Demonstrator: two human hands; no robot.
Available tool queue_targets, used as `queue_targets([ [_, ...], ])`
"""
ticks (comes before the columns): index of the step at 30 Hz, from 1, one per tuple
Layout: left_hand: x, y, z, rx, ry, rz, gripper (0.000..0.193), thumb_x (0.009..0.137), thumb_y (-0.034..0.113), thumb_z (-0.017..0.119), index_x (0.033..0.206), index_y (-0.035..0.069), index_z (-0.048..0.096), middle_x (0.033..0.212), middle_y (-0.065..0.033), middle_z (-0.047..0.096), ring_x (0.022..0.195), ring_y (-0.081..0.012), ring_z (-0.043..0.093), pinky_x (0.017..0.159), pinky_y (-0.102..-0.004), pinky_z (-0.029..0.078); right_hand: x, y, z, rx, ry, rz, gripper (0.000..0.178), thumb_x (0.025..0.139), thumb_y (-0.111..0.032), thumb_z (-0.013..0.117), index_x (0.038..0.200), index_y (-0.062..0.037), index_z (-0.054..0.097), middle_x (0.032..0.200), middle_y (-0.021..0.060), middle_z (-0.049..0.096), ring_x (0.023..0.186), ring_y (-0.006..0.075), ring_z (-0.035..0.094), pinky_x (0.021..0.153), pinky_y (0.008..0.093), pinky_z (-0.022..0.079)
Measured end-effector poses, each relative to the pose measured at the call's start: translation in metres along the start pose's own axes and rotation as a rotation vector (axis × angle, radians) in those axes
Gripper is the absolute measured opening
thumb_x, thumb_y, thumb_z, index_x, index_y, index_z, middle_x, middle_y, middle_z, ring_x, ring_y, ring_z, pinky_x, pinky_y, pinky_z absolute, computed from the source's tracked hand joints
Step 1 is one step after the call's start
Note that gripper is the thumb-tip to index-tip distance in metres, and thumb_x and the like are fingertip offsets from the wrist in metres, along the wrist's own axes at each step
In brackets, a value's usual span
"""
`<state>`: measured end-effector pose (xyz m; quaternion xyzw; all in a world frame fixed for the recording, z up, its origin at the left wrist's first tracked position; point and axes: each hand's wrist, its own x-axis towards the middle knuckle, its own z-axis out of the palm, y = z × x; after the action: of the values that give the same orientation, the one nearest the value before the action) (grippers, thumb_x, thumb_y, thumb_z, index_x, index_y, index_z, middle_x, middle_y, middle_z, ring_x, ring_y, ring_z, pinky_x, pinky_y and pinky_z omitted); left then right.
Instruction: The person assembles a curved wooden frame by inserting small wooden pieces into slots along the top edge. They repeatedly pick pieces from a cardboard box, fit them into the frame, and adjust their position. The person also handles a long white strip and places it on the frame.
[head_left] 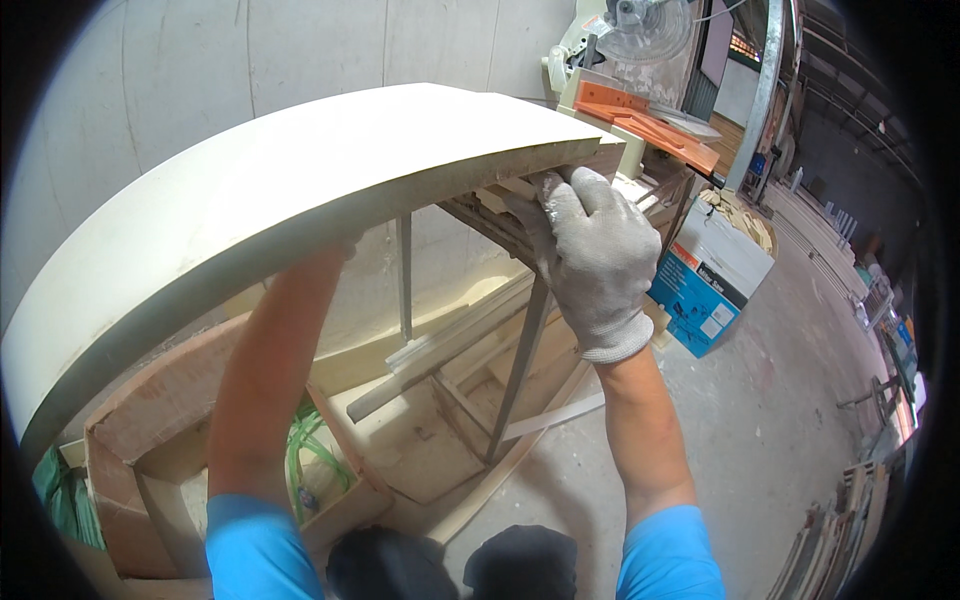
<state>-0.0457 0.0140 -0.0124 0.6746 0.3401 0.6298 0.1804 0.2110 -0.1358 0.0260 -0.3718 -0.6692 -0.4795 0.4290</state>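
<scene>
Both hands [590, 250] hold the white board [300, 190] overhead.

We hold a long cream-white board [300, 190] raised flat at chest height, its near edge bowed by the lens; its right end shows raw, layered wood under our gloved right hand [592, 262].

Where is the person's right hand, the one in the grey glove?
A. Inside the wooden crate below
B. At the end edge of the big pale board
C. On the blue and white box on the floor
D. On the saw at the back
B: the gloved right hand grips the end of the pale board, apart from the box and the saw.
</scene>
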Motion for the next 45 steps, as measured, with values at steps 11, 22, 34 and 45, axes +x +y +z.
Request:
queue_targets([
  [11,0.004,-0.028,0.004,0.101,0.073,0.043,0.038,0.092,0.021,0.069,0.123,0.001,0.059,0.114,-0.0087,0.064,0.102,-0.0193,0.061,0.089,-0.0325,0.053,-0.011,0.013,0.001,0.096,0.111,-0.045,0.029,0.073,-0.016,0.078,0.098,-0.0078,0.068,0.094,0.0065,0.064,0.073,0.0228,0.067,0.062,0.0340,0.056],
  [22,0.008,-0.007,0.023,-0.095,-0.181,0.101,0.040,0.091,0.020,0.071,0.125,0.001,0.059,0.117,-0.0085,0.064,0.106,-0.0197,0.061,0.092,-0.0329,0.053,-0.013,0.011,-0.005,0.175,0.068,0.026,0.022,0.077,-0.007,0.077,0.097,-0.0061,0.068,0.096,0.0084,0.067,0.080,0.0249,0.068,0.068,0.0341,0.056],
  [34,0.006,-0.007,0.029,0.345,-0.036,0.168,0.043,0.084,0.022,0.078,0.121,0.006,0.062,0.117,-0.0085,0.067,0.109,-0.0180,0.060,0.094,-0.0338,0.046,-0.016,0.011,0.005,0.102,0.091,-0.033,0.033,0.072,-0.018,0.083,0.102,-0.0088,0.071,0.093,0.0060,0.067,0.078,0.0207,0.068,0.066,0.0319,0.057],
  [45,0.005,0.001,0.039,0.487,0.079,0.194,0.036,0.081,0.016,0.078,0.113,0.004,0.068,0.108,-0.0088,0.072,0.103,-0.0179,0.064,0.090,-0.0331,0.048,-0.015,0.008,0.005,0.094,0.065,-0.015,0.036,0.070,-0.023,0.084,0.100,-0.0079,0.070,0.095,0.0073,0.067,0.081,0.0227,0.069,0.069,0.0323,0.058],
])
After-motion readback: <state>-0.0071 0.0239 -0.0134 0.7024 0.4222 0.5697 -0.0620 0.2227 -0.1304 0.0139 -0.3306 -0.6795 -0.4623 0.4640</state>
